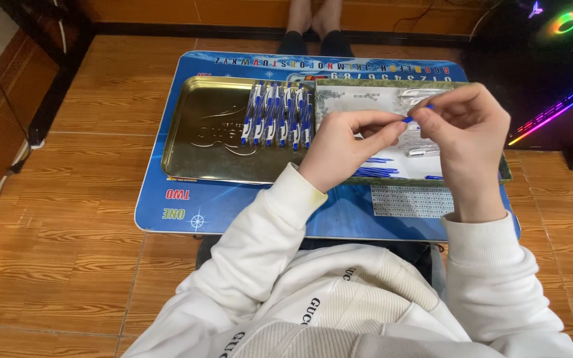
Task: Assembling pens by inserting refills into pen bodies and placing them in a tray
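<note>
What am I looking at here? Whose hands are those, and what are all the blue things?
This picture comes from a camera worn on a person's head, looking down. The left hand and right hand belong to that person, in a white sweater. Together they pinch a small blue pen part. Below is a blue table on a wooden floor. On it sits a gold tray with a row of blue and white pens. Beside it, a second tray holds loose pen parts.

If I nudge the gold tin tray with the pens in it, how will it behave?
The gold tray looks like thin metal, so probably light and stiff. It would likely slide easily on the glossy blue table. The pens lie side by side unsecured, so they may roll or shift.
</note>
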